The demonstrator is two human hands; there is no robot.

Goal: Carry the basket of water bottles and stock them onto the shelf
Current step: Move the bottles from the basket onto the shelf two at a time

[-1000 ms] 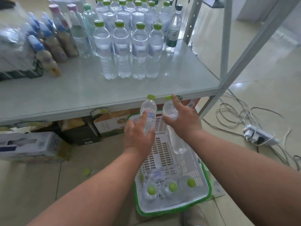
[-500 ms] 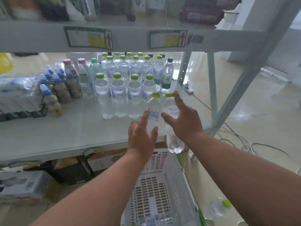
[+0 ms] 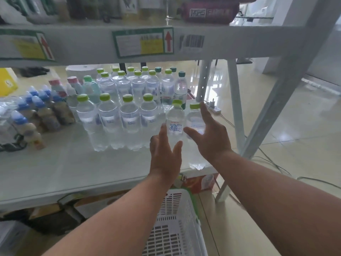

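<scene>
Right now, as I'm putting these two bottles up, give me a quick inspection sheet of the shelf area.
Surface: pale shelf board, bare at the front left.
Job's things: front row of four green-capped water bottles, more rows behind; left bottle and right bottle held at the row's right end; white basket on the floor below.
Clutter: blue-capped drink bottles at left; boxes under the shelf.
Hands: left hand holds the left bottle; right hand holds the right bottle, fingers fairly straight.
Cables: power strip and loose cords on the floor at right.
Surroundings: upper shelf edge with arrow labels; glossy tiled floor.
</scene>
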